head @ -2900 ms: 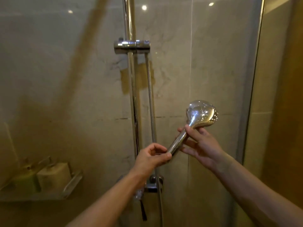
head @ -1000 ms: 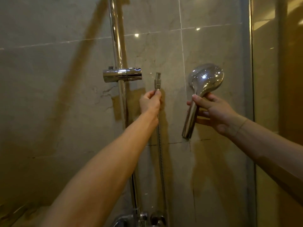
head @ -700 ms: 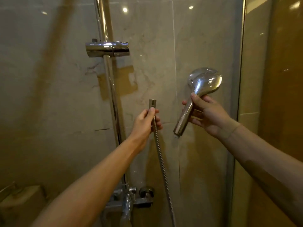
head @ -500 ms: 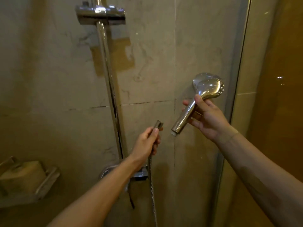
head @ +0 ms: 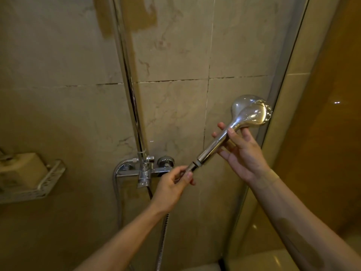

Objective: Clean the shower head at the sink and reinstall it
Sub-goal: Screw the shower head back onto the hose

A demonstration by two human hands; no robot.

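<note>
A chrome shower head point(head: 250, 112) with a long handle slants from upper right down to lower left. My right hand point(head: 241, 153) grips the handle from below, thumb on top. My left hand point(head: 172, 185) pinches the metal end fitting of the shower hose point(head: 163, 239), which touches the base of the handle at about the middle of the view. The hose hangs down from my left hand, partly hidden behind my forearm.
A chrome riser pipe point(head: 130, 79) runs down the tiled wall to the mixer valve point(head: 145, 170). A perforated wall shelf point(head: 46, 179) with a soap-like block sits at the left. A glass shower partition point(head: 281, 75) stands close on the right.
My left hand carried the hose end down and to the right until it met the handle base. The shower head tilted lower. My view dropped from the slider bracket to the mixer.
</note>
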